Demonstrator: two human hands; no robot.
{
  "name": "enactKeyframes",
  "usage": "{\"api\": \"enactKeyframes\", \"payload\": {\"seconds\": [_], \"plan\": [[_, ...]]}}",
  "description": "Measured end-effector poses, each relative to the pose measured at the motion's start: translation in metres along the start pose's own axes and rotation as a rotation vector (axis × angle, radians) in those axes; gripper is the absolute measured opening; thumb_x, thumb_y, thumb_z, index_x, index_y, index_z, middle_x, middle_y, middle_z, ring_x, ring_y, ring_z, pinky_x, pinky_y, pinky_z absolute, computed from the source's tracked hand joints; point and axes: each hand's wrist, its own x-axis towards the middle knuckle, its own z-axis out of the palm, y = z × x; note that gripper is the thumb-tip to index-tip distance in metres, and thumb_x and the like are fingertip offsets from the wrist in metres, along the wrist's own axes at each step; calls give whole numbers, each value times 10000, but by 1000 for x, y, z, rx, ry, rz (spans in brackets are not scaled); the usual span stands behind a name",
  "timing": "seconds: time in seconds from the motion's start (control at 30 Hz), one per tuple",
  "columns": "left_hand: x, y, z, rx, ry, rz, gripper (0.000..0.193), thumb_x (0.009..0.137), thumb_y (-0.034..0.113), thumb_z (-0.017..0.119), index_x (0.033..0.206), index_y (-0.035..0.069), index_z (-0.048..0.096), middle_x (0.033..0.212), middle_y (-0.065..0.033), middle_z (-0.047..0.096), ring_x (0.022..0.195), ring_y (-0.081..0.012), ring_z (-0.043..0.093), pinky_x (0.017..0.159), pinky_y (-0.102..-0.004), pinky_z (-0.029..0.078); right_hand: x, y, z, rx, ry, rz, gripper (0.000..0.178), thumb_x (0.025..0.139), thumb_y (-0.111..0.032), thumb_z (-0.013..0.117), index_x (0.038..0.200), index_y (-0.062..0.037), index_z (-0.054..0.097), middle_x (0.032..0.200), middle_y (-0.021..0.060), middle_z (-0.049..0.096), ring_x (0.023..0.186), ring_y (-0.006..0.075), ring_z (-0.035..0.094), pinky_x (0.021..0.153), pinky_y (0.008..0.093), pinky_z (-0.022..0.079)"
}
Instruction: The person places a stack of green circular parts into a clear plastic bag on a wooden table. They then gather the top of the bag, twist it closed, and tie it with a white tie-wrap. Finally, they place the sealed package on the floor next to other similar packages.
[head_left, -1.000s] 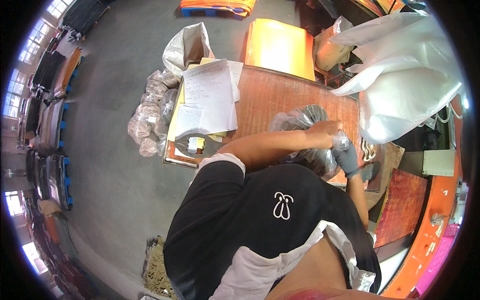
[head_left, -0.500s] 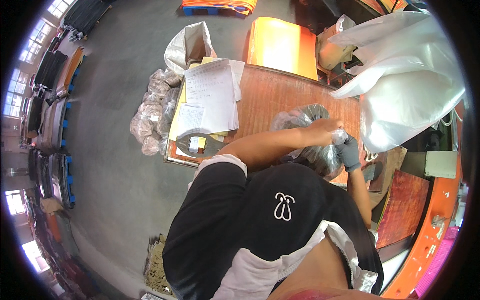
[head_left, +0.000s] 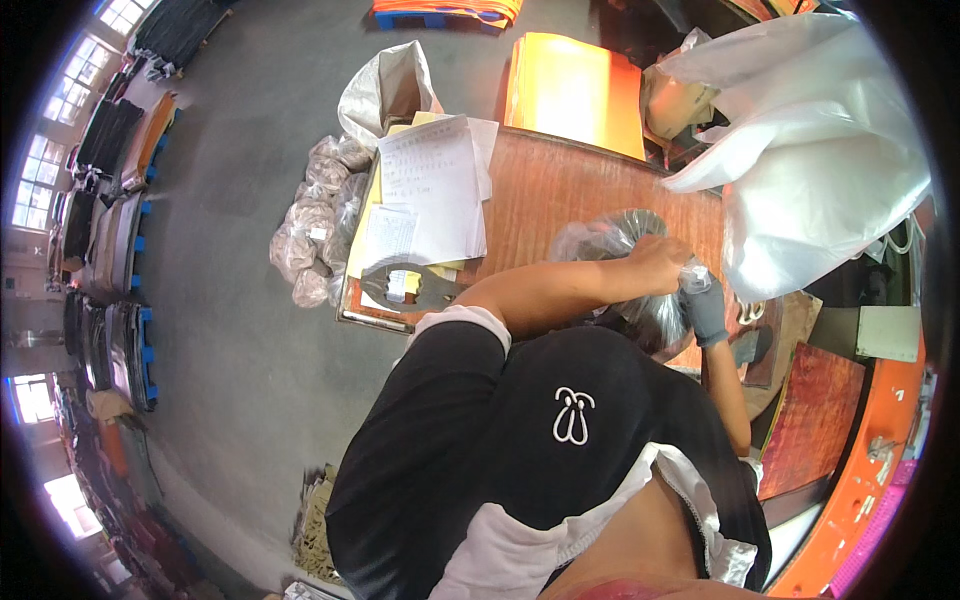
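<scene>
A clear plastic bag with dark contents stands on the reddish-brown wooden table close against my body. My bare left hand is closed at the bag's gathered top, its forearm crossing over the bag. My right hand, in a dark grey glove, grips the twisted neck of the same bag just beside the left. A tuft of clear plastic sticks up between the two hands. Most of the left fingers are turned away from view, and what fills the bag cannot be made out.
Papers and a dark flat tool with a handle opening lie on the table's left. Filled clear bags sit on the floor beyond. Orange sheets are stacked behind; large translucent plastic hangs at right.
Both hands stay at the bag's neck, and the left hand has turned slightly over it. The whole view has shifted a little to the right.
</scene>
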Motion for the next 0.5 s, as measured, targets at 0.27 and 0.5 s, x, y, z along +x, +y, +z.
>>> {"api": "enactKeyframes", "payload": {"seconds": [0.27,0.5], "plan": [[-3,6,-11,30,85,102,209,671,159,628,840,73,539,788,-119,592,761,-346,593,640,-465,463,-15,-11,-11,314,-93,158,251,817,-120,583,1039,-3,601,896,21,619,788,116,561,674,272,464],[-5,5,-15,-92,30,77,211,739,211,594,885,62,558,836,-155,603,845,-342,585,686,-444,457,-11,30,-25,460,310,3,308,857,-119,533,1145,-10,535,993,55,599,874,164,570,734,287,457]]}}
